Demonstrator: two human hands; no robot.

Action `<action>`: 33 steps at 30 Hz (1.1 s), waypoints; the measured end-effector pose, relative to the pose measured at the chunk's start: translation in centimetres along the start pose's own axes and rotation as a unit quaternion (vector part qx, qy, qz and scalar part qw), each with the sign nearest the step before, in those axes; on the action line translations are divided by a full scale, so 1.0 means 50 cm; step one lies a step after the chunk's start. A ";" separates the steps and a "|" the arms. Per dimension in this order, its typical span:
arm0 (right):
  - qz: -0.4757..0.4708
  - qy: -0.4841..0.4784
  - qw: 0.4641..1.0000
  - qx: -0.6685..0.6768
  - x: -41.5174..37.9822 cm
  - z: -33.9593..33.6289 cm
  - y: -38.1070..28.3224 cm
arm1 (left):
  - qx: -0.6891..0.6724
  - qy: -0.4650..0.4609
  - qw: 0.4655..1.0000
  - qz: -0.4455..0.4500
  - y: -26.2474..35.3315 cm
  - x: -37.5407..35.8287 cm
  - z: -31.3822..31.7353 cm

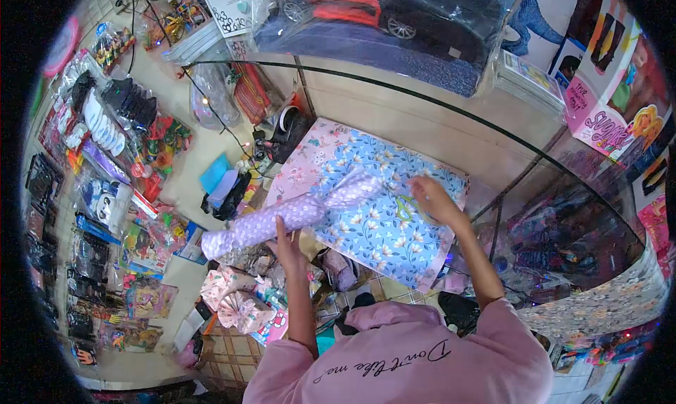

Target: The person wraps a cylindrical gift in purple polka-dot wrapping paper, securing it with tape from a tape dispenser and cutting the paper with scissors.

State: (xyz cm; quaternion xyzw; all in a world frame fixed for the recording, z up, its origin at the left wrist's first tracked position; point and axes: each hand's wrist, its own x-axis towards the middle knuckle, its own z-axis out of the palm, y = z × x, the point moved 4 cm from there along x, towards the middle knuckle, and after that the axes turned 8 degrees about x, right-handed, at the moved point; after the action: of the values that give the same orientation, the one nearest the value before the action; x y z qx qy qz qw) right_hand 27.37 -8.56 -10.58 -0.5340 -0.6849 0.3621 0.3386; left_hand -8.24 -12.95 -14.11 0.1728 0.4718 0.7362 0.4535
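A long bundle wrapped in lilac paper with white dots (271, 224) lies slanted across the work surface, its gathered, twisted end towards the upper right. My left hand (287, 253) grips it from the near side, thumb over the paper and the other fingers partly hidden beneath. Under the twisted end is a blue floral sheet (373, 238) on pink floral paper (308, 158). Scissors with green handles (405, 208) rest on the blue sheet. Just right of them, my right hand (433, 198) hovers with fingers loosely bent and apart, nothing visible in them.
A glass counter edge (394, 87) curves behind the papers, with a packaged toy car (401, 17) above it. Black tape dispenser (289, 131) stands at the back left. Pink wrapped pieces (243, 302) lie near my left forearm. Bagged goods (105, 200) fill the left side.
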 end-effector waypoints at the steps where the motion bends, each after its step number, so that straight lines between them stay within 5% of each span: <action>1: -0.045 0.000 0.997 -0.064 -0.014 0.021 -0.005 | -0.019 0.021 1.000 0.000 0.007 -0.001 -0.005; 5: -0.039 0.025 0.957 -0.288 -0.034 0.085 -0.024 | -0.019 -0.029 0.999 0.007 0.015 -0.009 -0.007; 12: -0.039 0.002 0.980 -0.196 -0.011 0.080 0.010 | -0.021 -0.063 0.998 0.017 -0.007 -0.026 0.015; 15: 0.000 0.092 0.989 0.114 0.003 0.050 0.003 | -0.037 -0.079 0.996 0.027 -0.018 -0.024 0.018; 19: 0.210 0.038 0.864 0.456 -0.032 0.029 -0.098 | -0.072 -0.128 0.989 0.024 -0.045 -0.017 0.015; 23: 0.182 -0.025 0.880 0.438 -0.029 0.036 -0.015 | -0.061 -0.200 0.976 0.062 -0.068 -0.002 0.022; 24: 0.209 -0.070 0.836 0.502 -0.041 0.030 -0.049 | -0.056 -0.220 0.971 0.077 -0.066 -0.003 0.031; 28: 0.181 -0.019 0.943 0.278 -0.071 0.020 -0.019 | -0.101 -0.277 0.955 0.009 -0.084 0.005 0.053; 31: 0.108 0.011 0.956 0.273 -0.093 -0.002 -0.040 | -0.020 -0.268 0.963 0.031 -0.075 -0.027 0.088; 33: 0.135 0.066 0.945 0.290 -0.119 -0.021 -0.050 | -0.023 -0.265 0.963 -0.032 -0.102 -0.016 0.099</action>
State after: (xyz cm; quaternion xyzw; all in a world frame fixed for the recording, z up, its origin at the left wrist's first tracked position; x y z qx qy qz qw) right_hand 28.23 -14.62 -8.37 -0.5227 -0.4480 0.5514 0.4711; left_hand -1.85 -10.23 -15.84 0.3363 0.3228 0.6598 0.5894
